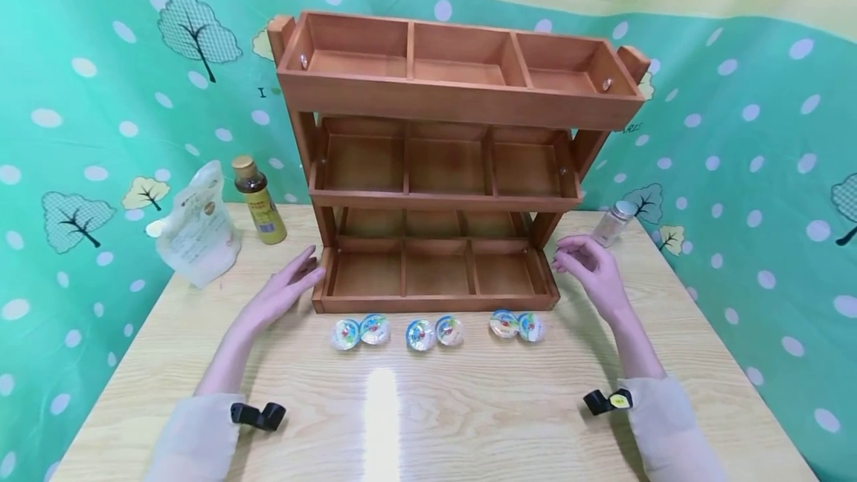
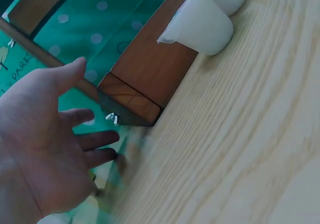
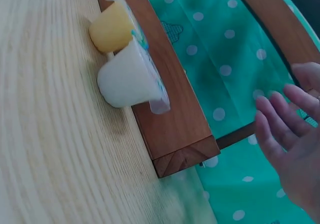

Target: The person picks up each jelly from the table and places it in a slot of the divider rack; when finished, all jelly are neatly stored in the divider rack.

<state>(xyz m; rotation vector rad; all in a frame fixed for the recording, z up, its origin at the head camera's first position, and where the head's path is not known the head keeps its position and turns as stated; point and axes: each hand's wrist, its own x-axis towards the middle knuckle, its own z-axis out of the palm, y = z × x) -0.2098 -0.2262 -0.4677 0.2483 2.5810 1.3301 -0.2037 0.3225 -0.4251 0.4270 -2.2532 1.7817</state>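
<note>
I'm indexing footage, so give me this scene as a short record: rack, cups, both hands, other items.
Rack: wooden rack, tiered, divided compartments
Cups: six small cups, in three pairs before the rack
Left hand: beside the rack, holding nothing
Right hand: beside the rack's other end, holding nothing
Far left: white pouch, yellow-labelled bottle
Far right: lidded jar

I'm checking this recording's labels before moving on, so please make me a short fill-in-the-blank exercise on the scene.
1. The top tier of the wooden rack has exactly ____ compartments.
2. Exactly ____ small cups sit on the table before the rack.
3. In the head view, the bottle stands on the rack's ____ side.
4. Of the bottle and the jar, the right hand is nearer the ____.

Missing words: three; six; left; jar.
</note>
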